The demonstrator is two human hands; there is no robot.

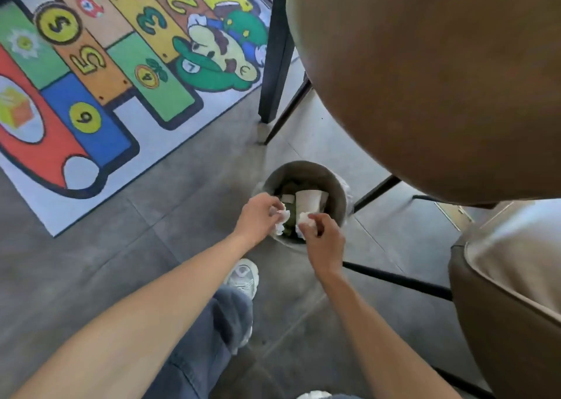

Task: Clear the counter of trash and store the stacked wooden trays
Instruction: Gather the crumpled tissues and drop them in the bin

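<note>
A round grey trash bin (306,171) stands on the floor below me, with a white paper cup (308,201) and other rubbish inside. My left hand (256,219) hovers over the bin's left rim, pinching a crumpled white tissue (281,220). My right hand (324,239) is over the near rim and grips a second crumpled white tissue (303,221). The two hands are close together, a little apart. No wooden trays are in view.
A round brown tabletop (440,74) overhangs the bin at upper right, on black legs (276,49). A brown padded chair (510,292) stands at right. A colourful numbered play rug (100,74) covers the grey tiled floor at left. My white shoe (244,275) is near the bin.
</note>
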